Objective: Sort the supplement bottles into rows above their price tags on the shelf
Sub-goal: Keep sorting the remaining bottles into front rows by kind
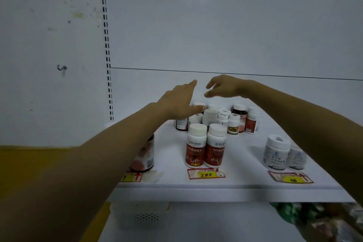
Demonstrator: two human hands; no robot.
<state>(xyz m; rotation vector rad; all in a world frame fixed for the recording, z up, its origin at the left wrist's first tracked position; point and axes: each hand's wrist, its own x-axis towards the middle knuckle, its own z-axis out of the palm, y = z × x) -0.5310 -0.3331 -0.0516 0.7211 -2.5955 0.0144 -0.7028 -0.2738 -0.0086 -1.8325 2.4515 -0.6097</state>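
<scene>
While stretched over the shelf, the left hand and right hand are held empty, fingers spread; a bottle is half hidden behind the left arm.

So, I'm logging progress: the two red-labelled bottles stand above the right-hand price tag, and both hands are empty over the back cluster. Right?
Not quite. The head view shows the two red-labelled bottles above the middle price tag, marked 200; white bottles stand above the right-hand tag. The left hand and right hand are indeed empty over the back cluster.
</scene>
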